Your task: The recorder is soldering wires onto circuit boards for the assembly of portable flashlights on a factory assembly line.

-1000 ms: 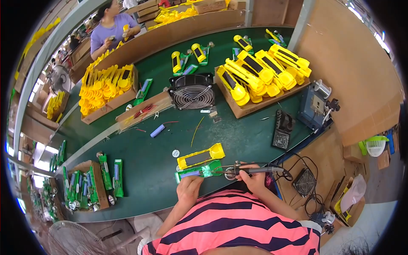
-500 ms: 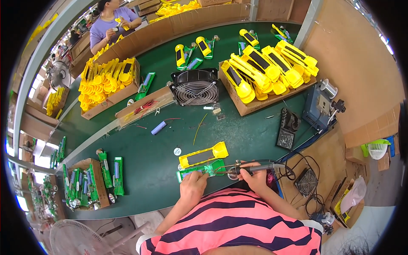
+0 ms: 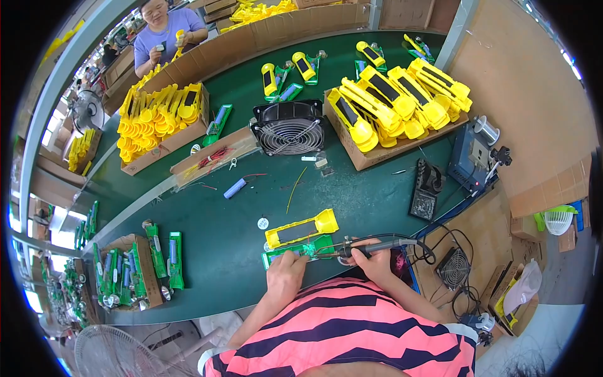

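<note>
A soldering iron (image 3: 384, 246) is in my right hand (image 3: 375, 262), closed round its handle. Its tip end points left, over a small green circuit board (image 3: 308, 249) in a green torch housing (image 3: 323, 243). At the near edge of that housing my left hand (image 3: 286, 274) is closed, thumb and fingers pinched beside the board; what lies between the fingertips is too small to make out. Just beyond, against the green housing, lies a yellow casing (image 3: 325, 220) with a dark panel. A shiny round part beside the iron is partly hidden by my right hand.
Cartons of yellow casings stand far left (image 3: 147, 162) and far right (image 3: 361, 162). Between them is a black fan (image 3: 289, 135). A carton of green housings (image 3: 147, 270) sits at left; a soldering station (image 3: 468, 154) and iron stand (image 3: 426, 188) at right. A person (image 3: 166, 38) works across the table.
My hands, the iron and the green housing stay almost where they were. Across the table the person's head has turned toward the front and their hands have shifted slightly.
</note>
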`<state>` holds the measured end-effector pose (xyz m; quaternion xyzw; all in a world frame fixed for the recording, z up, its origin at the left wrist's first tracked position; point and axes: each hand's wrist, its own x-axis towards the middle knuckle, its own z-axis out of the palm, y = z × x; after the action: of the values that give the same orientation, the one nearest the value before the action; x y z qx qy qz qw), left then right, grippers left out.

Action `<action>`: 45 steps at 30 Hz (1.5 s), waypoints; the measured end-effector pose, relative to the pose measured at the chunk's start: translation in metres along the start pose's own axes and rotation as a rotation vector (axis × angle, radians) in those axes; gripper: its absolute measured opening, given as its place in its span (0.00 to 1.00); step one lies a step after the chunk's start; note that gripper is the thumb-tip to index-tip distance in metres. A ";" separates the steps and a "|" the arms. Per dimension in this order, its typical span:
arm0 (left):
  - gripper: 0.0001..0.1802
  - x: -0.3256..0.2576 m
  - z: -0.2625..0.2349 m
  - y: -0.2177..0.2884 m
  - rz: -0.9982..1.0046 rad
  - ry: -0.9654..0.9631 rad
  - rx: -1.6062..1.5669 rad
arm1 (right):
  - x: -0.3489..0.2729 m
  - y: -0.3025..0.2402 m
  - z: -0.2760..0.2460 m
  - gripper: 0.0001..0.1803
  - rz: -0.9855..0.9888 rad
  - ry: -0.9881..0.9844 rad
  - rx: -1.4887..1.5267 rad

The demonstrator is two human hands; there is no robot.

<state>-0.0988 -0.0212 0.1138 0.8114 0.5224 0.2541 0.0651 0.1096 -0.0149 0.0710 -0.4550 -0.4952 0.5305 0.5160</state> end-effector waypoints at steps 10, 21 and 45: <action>0.08 0.002 -0.003 0.002 -0.012 -0.034 -0.003 | 0.001 -0.010 0.003 0.06 0.108 0.055 0.098; 0.09 0.003 0.001 0.001 -0.002 -0.039 0.005 | -0.001 -0.014 -0.004 0.06 0.040 0.176 0.185; 0.11 0.017 0.002 -0.072 -0.310 0.067 0.019 | 0.003 -0.005 -0.029 0.09 -0.239 0.474 0.130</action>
<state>-0.1510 0.0264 0.0916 0.7127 0.6455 0.2629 0.0787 0.1386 -0.0109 0.0735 -0.4708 -0.3758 0.3751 0.7045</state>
